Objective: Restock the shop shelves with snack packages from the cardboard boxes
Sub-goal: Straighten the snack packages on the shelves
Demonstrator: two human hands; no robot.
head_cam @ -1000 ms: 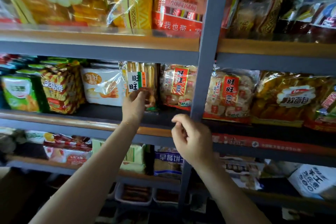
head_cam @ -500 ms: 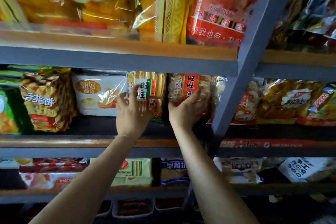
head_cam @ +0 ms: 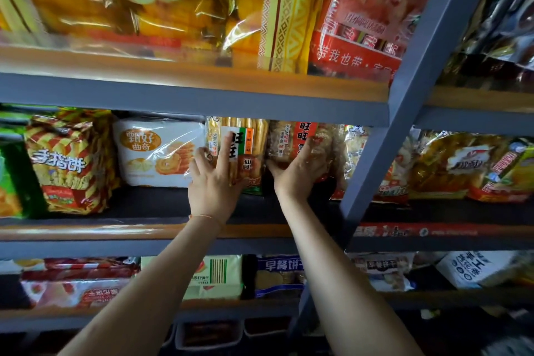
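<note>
Both arms reach up to the middle shelf. My left hand lies flat with straight, spread fingers against the front of an upright yellow rice-cracker pack. My right hand presses its open palm and fingers on the neighbouring clear rice-cracker pack with a red label, thumb at the pack's lower left. The two packs stand side by side, touching. No cardboard box is in view.
A white cookie pack and a red-yellow striped pack stand to the left. A grey upright post crosses just right of my right hand, bread packs beyond it. Full shelves lie above and below.
My right hand rose from the shelf's front edge onto the red-label pack. My left hand flattened against the yellow pack. The view moved closer and tilted upward.
</note>
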